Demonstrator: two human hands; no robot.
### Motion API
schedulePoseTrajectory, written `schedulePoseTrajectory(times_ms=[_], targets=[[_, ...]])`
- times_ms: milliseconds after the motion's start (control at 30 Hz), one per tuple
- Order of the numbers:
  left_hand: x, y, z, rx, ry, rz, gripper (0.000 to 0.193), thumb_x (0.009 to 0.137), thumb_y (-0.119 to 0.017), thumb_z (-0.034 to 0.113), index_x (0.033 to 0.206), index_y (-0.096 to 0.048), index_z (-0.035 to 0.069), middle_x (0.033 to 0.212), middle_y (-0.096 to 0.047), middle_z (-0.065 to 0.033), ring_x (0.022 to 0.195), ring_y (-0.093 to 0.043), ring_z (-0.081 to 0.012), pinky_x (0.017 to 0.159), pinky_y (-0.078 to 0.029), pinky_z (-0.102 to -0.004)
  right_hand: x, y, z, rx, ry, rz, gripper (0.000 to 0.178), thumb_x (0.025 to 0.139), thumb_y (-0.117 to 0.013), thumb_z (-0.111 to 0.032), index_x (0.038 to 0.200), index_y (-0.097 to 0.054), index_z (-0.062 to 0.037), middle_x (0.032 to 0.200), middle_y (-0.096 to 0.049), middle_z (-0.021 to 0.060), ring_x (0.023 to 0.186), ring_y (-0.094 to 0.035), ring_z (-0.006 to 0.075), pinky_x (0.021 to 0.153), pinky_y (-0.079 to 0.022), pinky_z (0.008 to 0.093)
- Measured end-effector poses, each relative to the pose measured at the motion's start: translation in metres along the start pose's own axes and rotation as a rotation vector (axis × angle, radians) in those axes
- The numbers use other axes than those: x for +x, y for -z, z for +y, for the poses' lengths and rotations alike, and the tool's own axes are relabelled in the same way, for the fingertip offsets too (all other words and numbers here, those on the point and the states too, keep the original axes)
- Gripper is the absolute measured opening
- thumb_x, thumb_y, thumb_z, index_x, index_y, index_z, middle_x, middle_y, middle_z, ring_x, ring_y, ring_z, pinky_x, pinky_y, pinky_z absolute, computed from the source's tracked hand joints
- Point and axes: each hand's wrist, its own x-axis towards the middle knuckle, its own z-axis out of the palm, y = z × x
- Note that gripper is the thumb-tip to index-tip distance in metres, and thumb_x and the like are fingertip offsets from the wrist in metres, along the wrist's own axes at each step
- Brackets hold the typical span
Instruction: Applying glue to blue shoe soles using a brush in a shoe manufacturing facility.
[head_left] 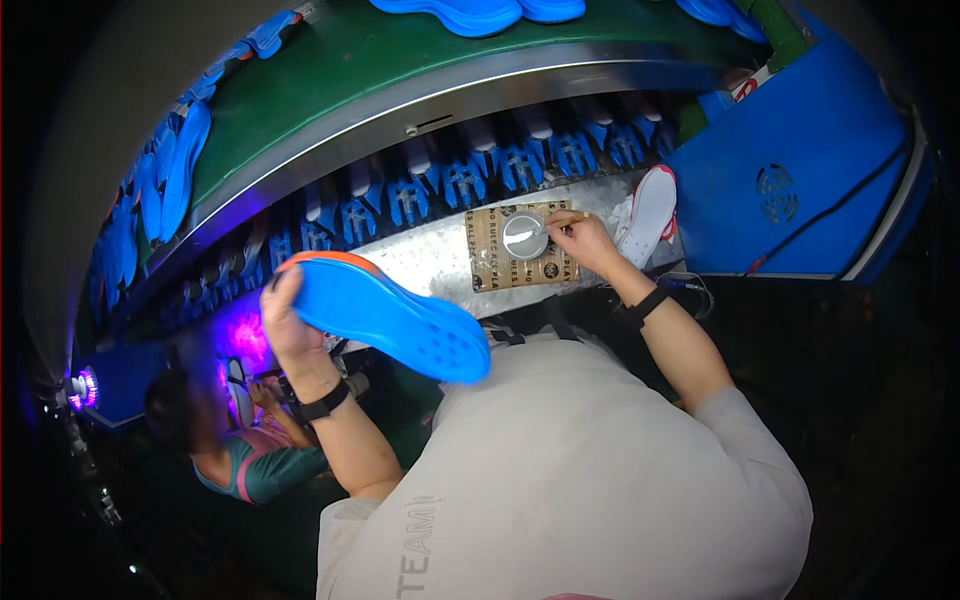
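My left hand (287, 318) is closed around one end of a blue shoe sole (390, 315). This sole has an orange-red edge along its far side and a cluster of small round dimples at its other end. It is held up in the air, tilted down to the right. My right hand (582, 240) is pinched at the rim of a round, light grey cup (524, 236). What the fingertips hold there is too small to make out. Under the cup lies a brown printed cardboard sheet (490, 270) on the metal ledge.
A white shoe sole with red edging (650, 215) lies right of the cardboard. Blue soles (180, 170) ride on a green belt (330, 95) behind the metal rail. Many blue-and-white brush-like pieces (465, 180) line the ledge. A blue machine housing (800, 180) stands right; a co-worker (265, 465) sits left.
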Motion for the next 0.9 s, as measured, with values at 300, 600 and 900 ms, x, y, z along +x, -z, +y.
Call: schedulePoseTrajectory(times_ms=[300, 600, 900], targets=[[-0.082, -0.086, -0.077, -0.765, 0.361, -0.595, 0.085, 0.092, -0.067, 0.042, 0.154, -0.032, -0.004, 0.148, -0.045, -0.0333, 0.133, -0.051, -0.0493, 0.108, -0.046, -0.0570, -0.004, -0.001, -0.022, 0.025, 0.053, 0.058, 0.018, 0.093, -0.067, -0.018, 0.102, -0.073, -0.0034, 0.085, -0.073, 0.0093, 0.068, -0.066, 0.0185, 0.066, -0.052, 0.0328], [-0.092, -0.085, -0.095, -0.440, 0.470, -0.504, 0.079, 0.096, -0.068, 0.029, 0.156, -0.027, -0.001, 0.140, -0.056, -0.0180, 0.122, -0.063, -0.0283, 0.103, -0.053, -0.0429, -0.026, 0.039, -0.109, 0.623, 0.108, 0.063, 0.019, 0.099, -0.063, -0.010, 0.111, -0.070, 0.0010, 0.106, -0.072, 0.0072, 0.095, -0.066, 0.0140, 0.085, -0.052, 0.0285], [-0.085, -0.090, -0.068, -0.356, 0.432, -0.610, 0.072, 0.098, -0.063, 0.023, 0.156, -0.029, -0.003, 0.137, -0.059, -0.0138, 0.119, -0.064, -0.0194, 0.099, -0.054, -0.0329, -0.006, 0.050, -0.161, 0.463, 0.336, 0.123, 0.017, 0.094, -0.068, -0.011, 0.106, -0.073, -0.0011, 0.101, -0.074, 0.0114, 0.091, -0.070, 0.0210, 0.082, -0.054, 0.0331]])
